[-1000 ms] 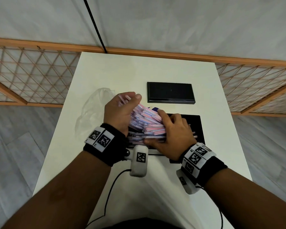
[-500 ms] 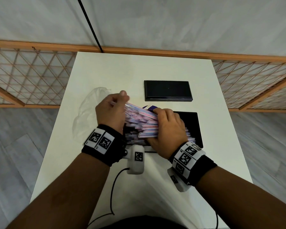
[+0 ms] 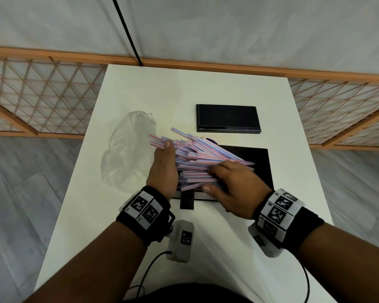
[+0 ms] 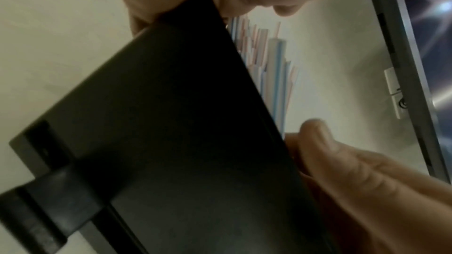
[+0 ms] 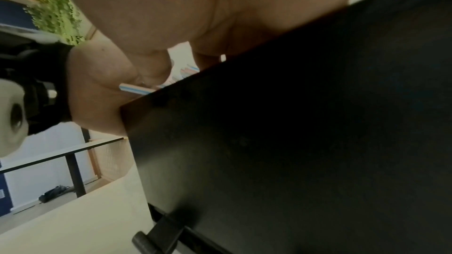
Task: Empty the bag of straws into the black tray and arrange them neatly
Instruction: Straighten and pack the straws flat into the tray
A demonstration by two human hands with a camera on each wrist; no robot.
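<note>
A loose heap of pink and blue striped straws (image 3: 197,158) lies across the left part of the black tray (image 3: 260,162), its left ends sticking out past the tray's edge. My left hand (image 3: 164,158) stands upright, its flat palm and straight fingers against those ends. My right hand (image 3: 223,178) lies palm down on the heap with spread fingers, its thumb (image 3: 206,189) at the near side. The left wrist view shows the tray's dark wall (image 4: 171,123) with straws (image 4: 269,65) behind it. In the right wrist view only a few straw ends (image 5: 137,89) peek over the wall (image 5: 293,142).
The empty clear plastic bag (image 3: 127,156) lies crumpled left of my left hand. A second flat black tray (image 3: 228,118) sits farther back on the white table (image 3: 184,88). A small black tab (image 3: 186,202) juts from the near tray's front edge. Wooden lattice railings flank the table.
My hands held the straws as a tight raised bundle; now it is lower and fanned out. The left hand has gone from curled around it to flat, and the right now lies on top.
</note>
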